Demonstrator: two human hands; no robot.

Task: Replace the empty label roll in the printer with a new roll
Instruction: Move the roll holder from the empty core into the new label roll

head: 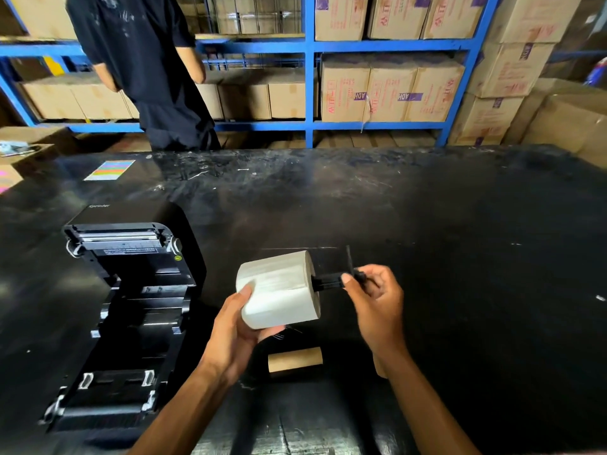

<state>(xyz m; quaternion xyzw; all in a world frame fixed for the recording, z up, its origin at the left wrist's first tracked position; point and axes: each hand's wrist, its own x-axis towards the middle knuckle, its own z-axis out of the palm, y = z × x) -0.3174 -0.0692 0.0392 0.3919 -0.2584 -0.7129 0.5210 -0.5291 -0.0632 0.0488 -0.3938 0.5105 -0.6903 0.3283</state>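
Observation:
A full white label roll point(279, 287) is held above the black table, its axis running left to right. My left hand point(236, 323) cups it from below with the thumb on its near face. My right hand point(374, 297) pinches a black spindle point(331, 280) that sticks out of the roll's right end; a thin black flange stands upright on the spindle near my fingers. The black label printer point(131, 303) sits to the left with its lid swung open and its roll bay bare. An empty brown cardboard core point(295, 359) lies on the table under my hands.
The black table point(460, 257) stretches far to the right and back. A colour-striped sheet point(110, 170) lies at its far left. A person in dark clothes point(147, 67) stands behind the table. Blue shelving point(308, 93) with cardboard boxes fills the background.

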